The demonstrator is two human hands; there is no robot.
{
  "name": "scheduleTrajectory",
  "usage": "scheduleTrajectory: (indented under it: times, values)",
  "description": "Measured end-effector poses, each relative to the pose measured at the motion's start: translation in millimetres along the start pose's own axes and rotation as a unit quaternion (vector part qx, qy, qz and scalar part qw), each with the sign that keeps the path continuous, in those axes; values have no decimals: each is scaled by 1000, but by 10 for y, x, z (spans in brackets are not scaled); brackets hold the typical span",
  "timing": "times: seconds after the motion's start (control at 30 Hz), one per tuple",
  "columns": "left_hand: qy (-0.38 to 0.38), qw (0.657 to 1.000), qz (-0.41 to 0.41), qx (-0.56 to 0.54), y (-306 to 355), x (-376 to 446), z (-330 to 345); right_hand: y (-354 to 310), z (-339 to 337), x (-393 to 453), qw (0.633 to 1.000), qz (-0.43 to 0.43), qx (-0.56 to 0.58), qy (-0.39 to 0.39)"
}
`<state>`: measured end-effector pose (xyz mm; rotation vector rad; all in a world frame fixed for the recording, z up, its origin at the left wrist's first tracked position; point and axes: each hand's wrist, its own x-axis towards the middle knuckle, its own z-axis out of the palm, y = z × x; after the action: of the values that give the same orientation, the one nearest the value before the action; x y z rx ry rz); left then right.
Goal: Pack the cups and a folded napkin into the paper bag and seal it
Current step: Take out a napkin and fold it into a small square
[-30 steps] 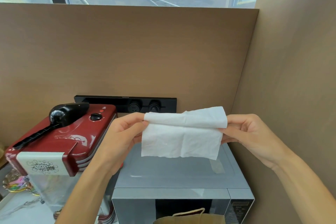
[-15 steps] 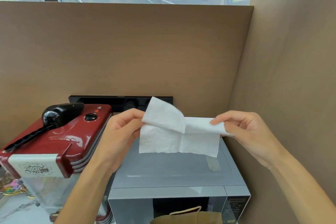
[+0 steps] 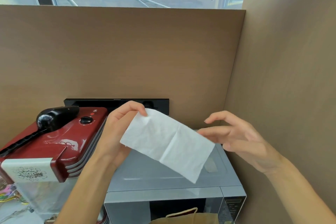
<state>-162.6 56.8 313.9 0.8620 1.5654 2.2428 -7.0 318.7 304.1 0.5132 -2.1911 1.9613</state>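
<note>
In the middle of the frame the person holds a white napkin in the air above a grey microwave. The left hand pinches the napkin's upper left corner between thumb and fingers, so the sheet hangs down and to the right with a crease across its middle. The right hand is spread wide, fingers loose; its fingertips lie at the napkin's right edge, but whether they touch it cannot be told. Only the top of the paper bag, with its handle, shows at the bottom centre, in front of the microwave door. No cups are in view.

The napkin looks only partly folded, so the fold is likely the step in hand. The main risk is that a thin sheet held by one corner sags or twists, and the next fold lands crooked or the earlier crease opens. A weak pinch could also let it drop onto the microwave top or slide toward the red appliance at the left. With the bag almost out of sight below, a blind reach down could miss its mouth or crumple the napkin against the rim.
</note>
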Motion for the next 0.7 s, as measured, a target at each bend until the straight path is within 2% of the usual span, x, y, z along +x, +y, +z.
scheduleTrajectory:
  times: [0.07, 0.17, 0.27, 0.37, 0.43, 0.53, 0.63, 0.7]
  values:
    - [-30, 999, -12, 10, 24, 46, 43, -5, 76, 52, 1000, 22, 3, -21]
    - [-100, 992, -12, 82, 74, 135, 144, -16, 238, 215, 996, 61, -52, 27]
    - [-185, 967, 4, 173, 135, 221, 229, -29, 418, 370, 992, 97, -75, 19]
    - [-241, 949, -8, 204, 227, 299, 255, -7, 536, 441, 992, 102, -68, 19]
    - [-241, 949, -13, 200, 265, 341, 243, -2, 557, 447, 993, 92, -66, 28]
    - [-203, 972, -47, 109, 225, 338, 190, -19, 555, 428, 994, 81, -55, 45]
    - [-178, 979, -96, 11, 63, 277, 132, -37, 533, 399, 992, 59, -56, 92]
    - [-163, 981, -102, -10, -54, 212, 137, -46, 516, 388, 988, 45, -74, 126]
